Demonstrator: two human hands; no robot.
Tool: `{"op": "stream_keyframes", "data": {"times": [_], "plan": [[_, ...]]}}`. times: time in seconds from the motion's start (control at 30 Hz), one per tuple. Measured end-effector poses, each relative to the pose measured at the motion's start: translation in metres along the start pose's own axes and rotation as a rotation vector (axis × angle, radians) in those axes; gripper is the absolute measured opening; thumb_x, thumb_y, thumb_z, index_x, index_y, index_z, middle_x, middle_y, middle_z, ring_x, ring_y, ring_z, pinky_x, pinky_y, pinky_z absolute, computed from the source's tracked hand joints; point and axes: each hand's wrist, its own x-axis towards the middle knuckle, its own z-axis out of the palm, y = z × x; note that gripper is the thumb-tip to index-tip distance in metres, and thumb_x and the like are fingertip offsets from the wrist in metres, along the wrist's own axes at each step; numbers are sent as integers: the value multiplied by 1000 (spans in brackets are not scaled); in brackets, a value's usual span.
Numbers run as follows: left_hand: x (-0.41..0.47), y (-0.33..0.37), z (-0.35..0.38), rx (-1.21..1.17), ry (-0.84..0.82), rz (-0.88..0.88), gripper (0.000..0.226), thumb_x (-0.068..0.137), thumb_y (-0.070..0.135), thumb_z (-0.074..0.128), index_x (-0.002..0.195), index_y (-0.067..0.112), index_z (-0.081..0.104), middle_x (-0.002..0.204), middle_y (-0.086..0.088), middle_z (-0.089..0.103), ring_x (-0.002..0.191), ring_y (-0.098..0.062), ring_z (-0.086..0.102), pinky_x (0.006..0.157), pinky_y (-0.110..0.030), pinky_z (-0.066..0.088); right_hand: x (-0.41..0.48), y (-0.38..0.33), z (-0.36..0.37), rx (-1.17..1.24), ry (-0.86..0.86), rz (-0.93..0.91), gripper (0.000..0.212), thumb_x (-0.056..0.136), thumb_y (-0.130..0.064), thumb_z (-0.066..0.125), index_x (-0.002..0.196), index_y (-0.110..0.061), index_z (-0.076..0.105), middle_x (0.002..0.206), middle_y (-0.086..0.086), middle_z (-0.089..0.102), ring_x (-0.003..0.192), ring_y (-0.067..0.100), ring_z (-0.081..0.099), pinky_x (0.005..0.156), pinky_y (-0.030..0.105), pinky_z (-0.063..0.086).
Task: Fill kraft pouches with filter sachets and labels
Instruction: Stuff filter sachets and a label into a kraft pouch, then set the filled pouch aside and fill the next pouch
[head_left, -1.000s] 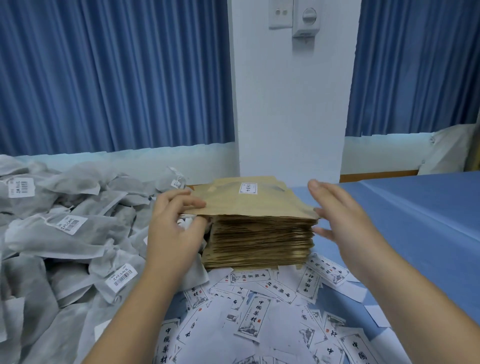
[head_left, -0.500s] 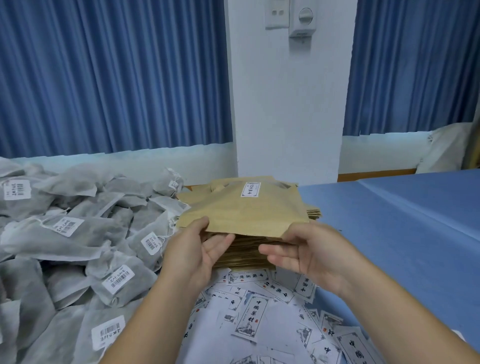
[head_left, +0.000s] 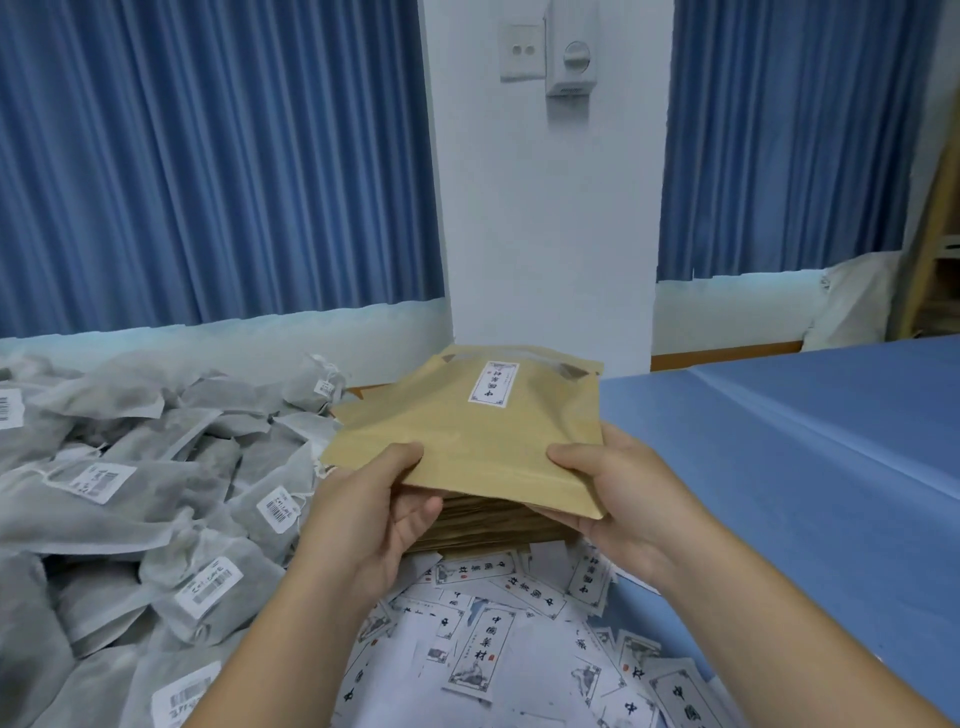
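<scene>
Blue curtains hang behind a table with a blue cloth, on both sides of a white wall column. One kraft pouch is held in the air just above the stack of pouches, with a small white label on its upper face. At the near edge of this pouch, the left hand pinches the left part and the right hand grips the right corner, thumbs on top. Left of the stack lies a big heap of grey filter sachets with barcode stickers. In front of the stack, loose printed labels are scattered on the cloth.
</scene>
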Motion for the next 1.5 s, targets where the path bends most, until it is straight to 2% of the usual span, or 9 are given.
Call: {"op": "stream_keyframes", "data": {"times": [0.27,0.47,0.6,0.8,1.0,1.07,1.17,1.3,1.5], "plan": [[-9,-4,32,12,-71,-36,17,80,7,72,94,7,62,68,-9,72,47,-15,66,33,-13,41,-18,-25,-8,-60,-152,-171,51,71,4,70,114,-19,57,100,6,72,86,25,71,63,36,56],[-10,-49,101,81,-146,-134,13,82,8,70,86,10,58,53,0,55,31,-4,39,30,-12,30,-37,-45,-68,26,11,-166,44,76,11,64,112,-13,56,90,8,72,74,23,71,53,29,55],[-20,-94,165,40,-273,-201,7,87,6,66,85,5,59,52,-4,56,35,-7,50,34,-15,42,-54,-65,-131,48,161,-225,41,77,10,61,109,-14,57,83,3,73,71,19,71,52,26,54],[-35,-145,236,-25,-405,-365,9,92,8,55,97,1,58,104,-21,68,68,-28,73,50,-27,56,-72,-94,-222,54,428,-365,44,78,13,58,109,-18,54,92,4,72,74,19,72,56,28,55],[-35,-161,257,-107,-431,-433,17,92,13,52,108,5,55,107,-17,68,75,-33,73,54,-32,58,-56,-121,-286,310,596,-538,43,83,9,61,118,-12,50,113,9,63,93,16,67,74,26,57],[-34,-161,257,-91,-403,-420,15,91,14,53,102,8,60,98,-11,70,67,-28,73,52,-28,56,-52,-117,-300,292,737,-446,48,84,-4,67,128,-6,48,124,9,57,104,12,59,84,21,52],[-31,-158,252,-67,-364,-424,11,86,15,56,92,11,65,80,-4,68,55,-20,67,48,-23,50,-49,-96,-312,220,845,-243,34,88,-4,60,119,7,54,110,18,54,98,22,57,80,25,52],[-27,-146,236,-35,-318,-422,11,85,17,55,85,14,66,70,1,62,51,-14,56,47,-22,41,-44,-72,-285,223,769,-165,5,85,7,56,81,7,55,85,21,56,76,28,63,66,29,59],[-15,-104,186,-28,-255,-345,15,88,18,52,84,15,66,60,4,61,47,-11,53,46,-20,38,-11,-51,-201,168,532,-95,4,87,1,56,84,3,57,73,15,56,64,24,64,53,25,57]]}}
